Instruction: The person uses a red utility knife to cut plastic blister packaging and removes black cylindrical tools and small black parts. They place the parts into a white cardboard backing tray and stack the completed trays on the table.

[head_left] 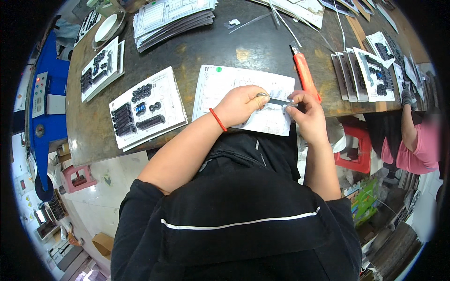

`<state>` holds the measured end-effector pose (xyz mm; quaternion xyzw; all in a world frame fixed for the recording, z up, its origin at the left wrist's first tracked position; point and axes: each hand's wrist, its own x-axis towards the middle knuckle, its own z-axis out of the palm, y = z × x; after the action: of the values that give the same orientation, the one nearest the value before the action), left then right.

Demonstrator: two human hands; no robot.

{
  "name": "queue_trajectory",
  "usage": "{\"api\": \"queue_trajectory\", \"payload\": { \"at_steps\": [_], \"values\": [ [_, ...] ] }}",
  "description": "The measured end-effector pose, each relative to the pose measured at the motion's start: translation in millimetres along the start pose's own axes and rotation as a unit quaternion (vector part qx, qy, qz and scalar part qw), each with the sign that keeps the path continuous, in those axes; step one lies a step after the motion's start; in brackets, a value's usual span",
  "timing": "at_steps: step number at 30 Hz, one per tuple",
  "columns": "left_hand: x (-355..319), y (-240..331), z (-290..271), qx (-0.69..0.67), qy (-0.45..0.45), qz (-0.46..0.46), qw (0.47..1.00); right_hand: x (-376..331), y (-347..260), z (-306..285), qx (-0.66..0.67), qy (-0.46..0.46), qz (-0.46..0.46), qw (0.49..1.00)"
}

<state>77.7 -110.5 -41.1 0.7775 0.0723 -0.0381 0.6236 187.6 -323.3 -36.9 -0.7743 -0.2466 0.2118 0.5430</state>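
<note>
Silvery metal forms the slender bar (278, 99) your left hand (242, 104) grips at one end and your right hand (309, 114) pinches at the other, above white printed sheets (212, 89).

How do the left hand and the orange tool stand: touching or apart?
Apart: the head view shows white paper between the left hand and the orange tool.

left grip (241, 104): pinching | right grip (309, 116): fingers curled | forearms (190, 151): angled inward
</note>
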Motion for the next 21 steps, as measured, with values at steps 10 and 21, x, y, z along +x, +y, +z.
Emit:
{"api": "queue_trajectory", "payload": {
  "at_steps": [10, 21],
  "values": [
    [-8.8, 6.5, 4.7, 0.069, -0.006, 0.061, 0.996, -51.7, -87.3, -60.1, -0.249, 0.034, -0.205, 0.946],
    [-50.2, 54.0, -11.8, -0.262, -0.092, 0.011, 0.961, -47.4, -139.9, -39.5, -0.277, -0.025, -0.476, 0.834]
  ]
}}
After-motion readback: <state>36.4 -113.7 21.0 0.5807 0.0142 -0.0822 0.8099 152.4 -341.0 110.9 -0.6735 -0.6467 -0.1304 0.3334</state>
